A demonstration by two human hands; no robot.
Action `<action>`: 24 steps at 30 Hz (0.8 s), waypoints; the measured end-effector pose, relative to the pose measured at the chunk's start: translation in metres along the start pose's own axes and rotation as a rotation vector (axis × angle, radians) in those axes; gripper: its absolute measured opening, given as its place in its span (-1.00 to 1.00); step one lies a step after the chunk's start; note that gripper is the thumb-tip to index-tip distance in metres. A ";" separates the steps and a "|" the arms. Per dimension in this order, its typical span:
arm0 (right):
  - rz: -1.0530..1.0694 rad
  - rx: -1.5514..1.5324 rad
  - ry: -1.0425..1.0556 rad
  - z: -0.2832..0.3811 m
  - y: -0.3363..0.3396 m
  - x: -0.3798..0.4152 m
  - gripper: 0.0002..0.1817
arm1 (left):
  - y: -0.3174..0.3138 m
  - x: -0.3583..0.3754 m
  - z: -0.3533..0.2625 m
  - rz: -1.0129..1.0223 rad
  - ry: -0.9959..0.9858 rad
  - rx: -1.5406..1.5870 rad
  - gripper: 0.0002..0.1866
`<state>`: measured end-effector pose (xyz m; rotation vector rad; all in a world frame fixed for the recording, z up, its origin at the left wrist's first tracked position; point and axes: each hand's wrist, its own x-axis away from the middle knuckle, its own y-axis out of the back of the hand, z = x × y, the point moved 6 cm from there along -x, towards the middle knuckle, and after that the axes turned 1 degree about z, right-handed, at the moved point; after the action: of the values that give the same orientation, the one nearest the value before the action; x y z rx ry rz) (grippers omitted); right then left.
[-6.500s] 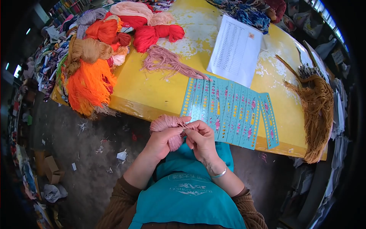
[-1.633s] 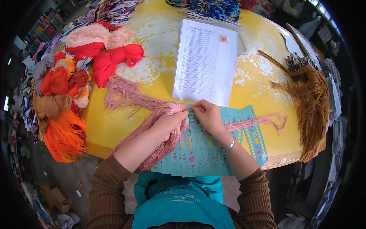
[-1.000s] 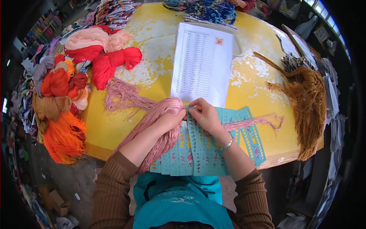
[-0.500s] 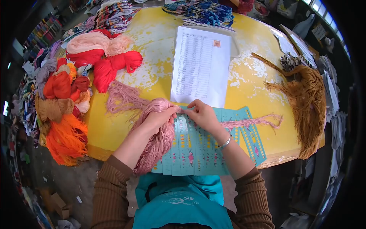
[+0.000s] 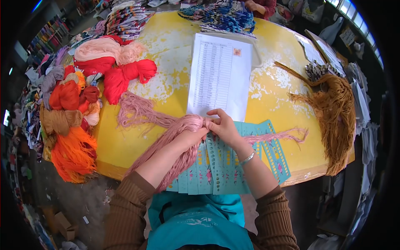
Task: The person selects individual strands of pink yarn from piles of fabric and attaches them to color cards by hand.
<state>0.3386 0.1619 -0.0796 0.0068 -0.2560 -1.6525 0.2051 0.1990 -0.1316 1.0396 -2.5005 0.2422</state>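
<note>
A thick skein of pink embroidery thread (image 5: 168, 143) drapes over several teal thread cards (image 5: 202, 177), which have punched holes along their edges. My left hand (image 5: 195, 135) is closed on the skein near its gathered top, its fingertips partly hidden. Close beside it, my right hand (image 5: 223, 127) pinches the pink thread at the top of one card. The fingertips of both hands nearly meet there. A thinner bunch of pink strands (image 5: 279, 136) lies across the cards to the right, passing beneath my right wrist.
A printed list (image 5: 218, 75) lies ahead on the yellow table (image 5: 166, 79). Red skeins (image 5: 127, 77) and orange thread (image 5: 73, 152) are piled left. Brown thread (image 5: 335, 121) hangs over the right edge. Blue thread bundles (image 5: 221, 16) lie at the back, near another person's hand (image 5: 254, 6).
My left hand and the top of the pink skein have shifted right, closer to my right hand. One card's row of holes now shows more fully. Another person's hand has come into view at the back.
</note>
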 end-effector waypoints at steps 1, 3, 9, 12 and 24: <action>0.016 -0.096 0.028 0.001 -0.001 0.000 -0.62 | 0.000 0.002 -0.001 0.001 0.002 0.001 -0.80; 0.029 -0.190 0.058 0.004 0.001 0.000 -0.64 | 0.010 0.007 -0.015 -0.219 -0.110 -0.441 -0.82; 0.097 -0.038 -0.015 -0.010 -0.005 -0.004 -0.59 | 0.000 0.016 -0.035 0.124 0.054 0.411 -0.83; 0.050 0.054 -0.045 0.002 -0.003 0.001 -0.45 | 0.029 0.044 -0.051 0.203 -0.033 0.864 -0.94; 0.067 0.074 -0.040 -0.003 -0.005 0.001 -0.48 | 0.068 0.077 -0.047 -0.032 -0.128 0.469 -0.67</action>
<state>0.3339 0.1609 -0.0831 0.0211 -0.3446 -1.5767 0.1226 0.2122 -0.0555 1.3046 -2.6005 0.8063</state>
